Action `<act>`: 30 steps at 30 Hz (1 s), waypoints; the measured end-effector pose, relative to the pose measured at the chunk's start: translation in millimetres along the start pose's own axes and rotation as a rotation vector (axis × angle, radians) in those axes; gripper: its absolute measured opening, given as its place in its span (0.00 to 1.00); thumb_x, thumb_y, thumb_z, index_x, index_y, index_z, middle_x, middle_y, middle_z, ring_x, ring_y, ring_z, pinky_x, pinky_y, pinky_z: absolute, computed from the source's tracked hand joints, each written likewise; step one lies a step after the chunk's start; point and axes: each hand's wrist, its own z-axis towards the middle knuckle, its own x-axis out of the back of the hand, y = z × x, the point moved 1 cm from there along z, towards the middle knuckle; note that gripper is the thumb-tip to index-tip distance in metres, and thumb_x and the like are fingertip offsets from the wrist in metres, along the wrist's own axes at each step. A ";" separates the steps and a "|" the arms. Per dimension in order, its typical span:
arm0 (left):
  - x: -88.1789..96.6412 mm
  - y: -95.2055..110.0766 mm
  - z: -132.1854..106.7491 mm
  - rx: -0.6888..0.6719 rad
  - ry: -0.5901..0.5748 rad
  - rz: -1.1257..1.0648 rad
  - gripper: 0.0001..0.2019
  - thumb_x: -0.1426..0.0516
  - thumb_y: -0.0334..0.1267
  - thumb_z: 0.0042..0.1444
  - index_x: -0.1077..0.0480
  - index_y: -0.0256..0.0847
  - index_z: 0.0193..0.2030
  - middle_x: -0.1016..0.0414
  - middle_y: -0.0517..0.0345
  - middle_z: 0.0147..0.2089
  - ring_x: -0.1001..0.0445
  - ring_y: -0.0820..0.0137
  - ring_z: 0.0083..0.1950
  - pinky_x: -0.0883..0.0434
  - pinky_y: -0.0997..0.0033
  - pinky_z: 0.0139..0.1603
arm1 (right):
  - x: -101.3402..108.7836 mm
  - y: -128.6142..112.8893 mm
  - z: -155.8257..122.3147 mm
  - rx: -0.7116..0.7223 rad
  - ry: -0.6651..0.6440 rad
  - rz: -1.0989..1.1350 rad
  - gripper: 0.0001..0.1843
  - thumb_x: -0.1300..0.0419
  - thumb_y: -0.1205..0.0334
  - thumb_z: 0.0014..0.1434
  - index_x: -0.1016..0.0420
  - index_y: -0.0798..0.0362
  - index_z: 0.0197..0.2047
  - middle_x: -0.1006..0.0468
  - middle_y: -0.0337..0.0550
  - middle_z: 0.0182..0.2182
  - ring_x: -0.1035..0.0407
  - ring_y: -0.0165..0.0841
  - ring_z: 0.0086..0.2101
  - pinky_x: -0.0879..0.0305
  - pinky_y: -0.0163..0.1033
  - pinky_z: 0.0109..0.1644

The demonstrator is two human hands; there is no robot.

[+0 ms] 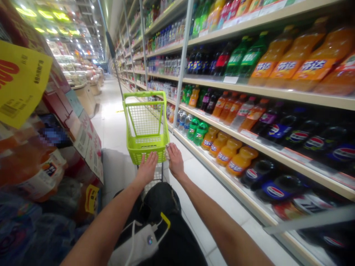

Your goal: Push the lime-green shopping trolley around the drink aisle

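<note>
A lime-green shopping basket cart (146, 140) stands in front of me in the aisle, with lattice walls and a raised frame at its far end. My left hand (148, 166) lies against the basket's near wall, its fingers stretched out and nothing seen in them. At the near right corner, my right hand (176, 160) presses a small crumpled white cloth or tissue (166, 151) to the basket's side. Its fingers lie close together over the cloth, which is mostly covered. The inside of the basket shows no goods.
Shelves of soda bottles (235, 162) line the right side. On the left are stacked cartons (88, 144), wrapped bottles (41, 173) and a yellow price sign (23, 81). White floor tiles (109, 99) run ahead. A white device with cables (135, 245) rests at my lap.
</note>
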 end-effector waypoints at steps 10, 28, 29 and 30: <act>-10.8 -3.0 -1.6 -0.087 -0.001 -0.047 0.30 0.58 0.27 0.53 0.54 0.34 0.64 0.59 0.51 0.69 0.62 0.65 0.69 0.60 0.48 0.66 | -28.3 -7.9 -52.5 -0.069 -0.080 0.088 0.25 0.55 0.73 0.57 0.40 0.55 0.58 0.40 0.51 0.59 0.53 0.36 0.61 0.47 0.51 0.60; 0.8 -66.1 -24.0 0.042 0.045 -0.088 0.30 0.57 0.27 0.52 0.51 0.33 0.64 0.57 0.50 0.68 0.60 0.66 0.69 0.61 0.50 0.66 | -4.3 -57.1 9.7 0.023 -0.061 0.130 0.28 0.57 0.75 0.57 0.44 0.54 0.61 0.40 0.49 0.59 0.57 0.35 0.62 0.51 0.51 0.62; 5.9 -73.0 -22.7 0.070 0.054 -0.082 0.30 0.57 0.27 0.51 0.52 0.33 0.64 0.58 0.49 0.68 0.60 0.66 0.69 0.62 0.50 0.66 | 1.9 -53.0 21.5 -0.019 -0.047 0.103 0.28 0.57 0.75 0.58 0.44 0.53 0.61 0.41 0.48 0.60 0.58 0.35 0.62 0.52 0.52 0.62; 10.3 -78.6 -20.5 0.102 0.050 -0.079 0.30 0.57 0.27 0.51 0.52 0.32 0.64 0.57 0.48 0.68 0.60 0.65 0.69 0.61 0.49 0.66 | 6.3 -49.7 33.3 -0.067 -0.047 0.071 0.27 0.57 0.75 0.58 0.43 0.54 0.60 0.41 0.49 0.60 0.58 0.36 0.62 0.53 0.53 0.62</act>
